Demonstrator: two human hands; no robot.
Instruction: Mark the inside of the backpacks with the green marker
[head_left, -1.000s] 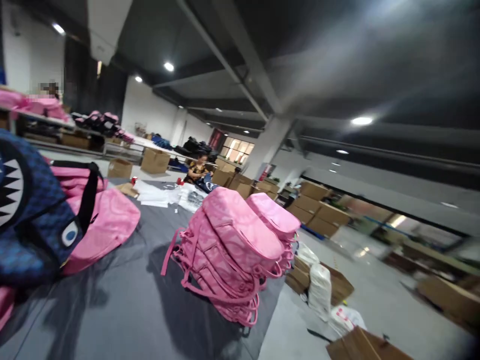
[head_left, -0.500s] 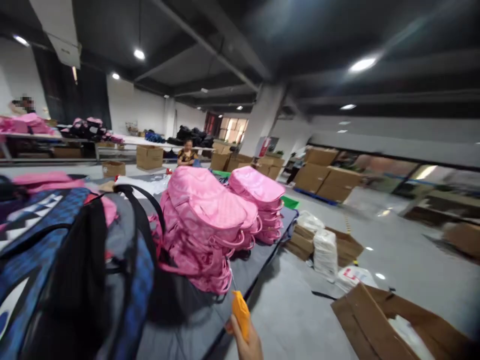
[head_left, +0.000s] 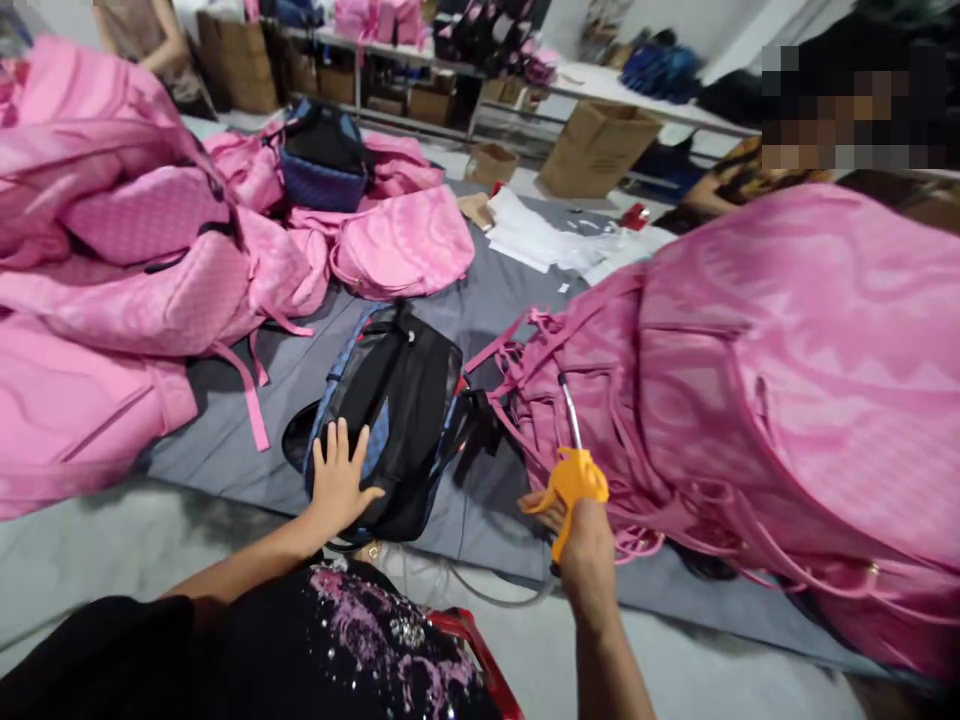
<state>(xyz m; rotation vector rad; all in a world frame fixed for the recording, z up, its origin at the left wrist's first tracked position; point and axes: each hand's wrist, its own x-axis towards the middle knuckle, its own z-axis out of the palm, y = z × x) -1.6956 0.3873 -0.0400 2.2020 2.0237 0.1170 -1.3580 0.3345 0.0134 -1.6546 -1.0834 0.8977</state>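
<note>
My left hand (head_left: pixel 343 480) lies flat with fingers spread on a black and blue backpack (head_left: pixel 409 400), which rests on the grey-covered table. In my right hand (head_left: pixel 586 535) is an orange air blow gun (head_left: pixel 577 488), gripped by its handle. Its thin metal nozzle (head_left: pixel 571 410) points up and away, close in front of the straps of the stacked pink backpacks (head_left: pixel 750 400). From the gun's lower end a clear hose (head_left: pixel 510 600) droops toward the table's near edge.
A heap of pink backpacks (head_left: pixel 150 230) covers the left side of the table (head_left: pixel 247 440). White papers (head_left: pixel 536 235) lie farther back. Beyond stand a cardboard box (head_left: pixel 596 145) and a long bench with bags. A person (head_left: pixel 720 185) is at the far right, another (head_left: pixel 154 45) far left.
The view has swung left and down toward the table. My left hand has come into view on the black and blue backpack. The blow gun stays in my right hand.
</note>
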